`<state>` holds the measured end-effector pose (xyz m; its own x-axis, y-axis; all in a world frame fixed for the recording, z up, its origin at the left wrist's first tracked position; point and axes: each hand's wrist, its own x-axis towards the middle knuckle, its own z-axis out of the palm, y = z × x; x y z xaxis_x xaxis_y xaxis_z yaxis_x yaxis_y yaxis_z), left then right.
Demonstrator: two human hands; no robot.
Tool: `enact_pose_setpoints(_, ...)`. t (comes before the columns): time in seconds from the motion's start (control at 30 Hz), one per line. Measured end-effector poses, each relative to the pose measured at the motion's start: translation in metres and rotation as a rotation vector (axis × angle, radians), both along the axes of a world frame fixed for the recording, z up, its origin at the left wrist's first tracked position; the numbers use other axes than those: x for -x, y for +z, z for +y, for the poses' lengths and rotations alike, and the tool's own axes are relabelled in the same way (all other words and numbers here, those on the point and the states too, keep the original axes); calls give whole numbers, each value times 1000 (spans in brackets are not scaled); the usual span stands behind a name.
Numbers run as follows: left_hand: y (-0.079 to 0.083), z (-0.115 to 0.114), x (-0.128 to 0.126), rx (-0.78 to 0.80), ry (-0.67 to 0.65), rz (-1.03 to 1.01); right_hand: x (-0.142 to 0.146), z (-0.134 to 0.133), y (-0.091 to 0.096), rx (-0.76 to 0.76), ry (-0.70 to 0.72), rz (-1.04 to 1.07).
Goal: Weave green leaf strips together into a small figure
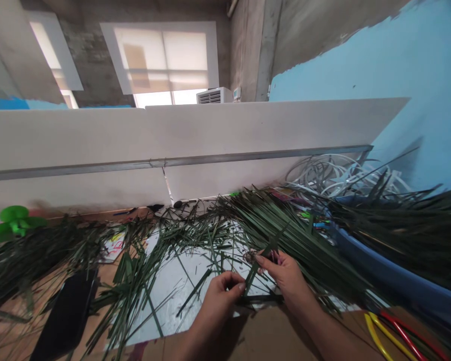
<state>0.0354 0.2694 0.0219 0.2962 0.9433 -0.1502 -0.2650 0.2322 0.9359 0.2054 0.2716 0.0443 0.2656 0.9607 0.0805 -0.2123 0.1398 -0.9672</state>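
My left hand (221, 296) and my right hand (285, 277) meet low in the middle of the view. Both pinch narrow green palm-leaf strips (257, 268), which cross each other between my fingers. A small brownish bit (251, 256) shows near my right fingertips, too small to identify. Right behind my hands, a large fan of long palm-leaf strips (285, 233) spreads across the table. Loose cut strips (143, 271) lie scattered over a white sheet (165, 301) to the left.
A blue tub (379, 268) holding more dark green leaves stands at right. Pale cables (342, 175) lie behind it. Cardboard (255, 336) runs along the near edge, with red and yellow tubes (398, 333). A black object (67, 318), a green plastic pinwheel (15, 224) and a white partition (173, 150) surround the table.
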Motion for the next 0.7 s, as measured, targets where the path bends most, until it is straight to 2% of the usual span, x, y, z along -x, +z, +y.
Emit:
enact_pose_setpoints(0.1, 2, 0, 1, 26, -11, -6, 2, -3, 4, 7, 8, 17)
enact_pose_setpoints(0.33, 7, -1, 2, -103, 75, 84, 1, -3, 3, 10, 56, 41)
enact_pose_setpoints(0.53, 9, -2, 2, -76, 51, 70, 2, -4, 4, -1, 40, 34)
enact_pose_setpoints(0.7, 7, -1, 2, -121, 64, 82, 3, -2, 2, -15, 69, -17)
